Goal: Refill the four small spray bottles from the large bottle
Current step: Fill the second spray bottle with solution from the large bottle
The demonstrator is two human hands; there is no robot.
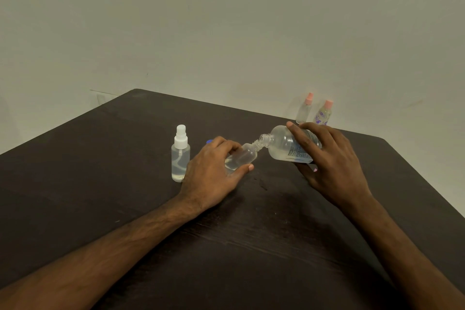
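Large bottle (pixel 284 145), tilted over the table (pixel 100 158), is meeting the uncapped small bottle (pixel 245 155) mouth to mouth; we are likely mid-pour. Right hand (pixel 332 158) grip is wrapping the large bottle, and left hand (pixel 214 171) grip is holding the small one slanted. Next we are needing a steady tilt, then recapping. White-capped bottle (pixel 180 156) is standing just beside our left hand and pink-capped bottles (pixel 305 108) well apart, so nothing seems to be blocking.

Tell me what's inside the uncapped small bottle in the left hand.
Clear liquid pools at the lower end of the tilted small bottle. The left hand covers its base, so the fill level cannot be read.
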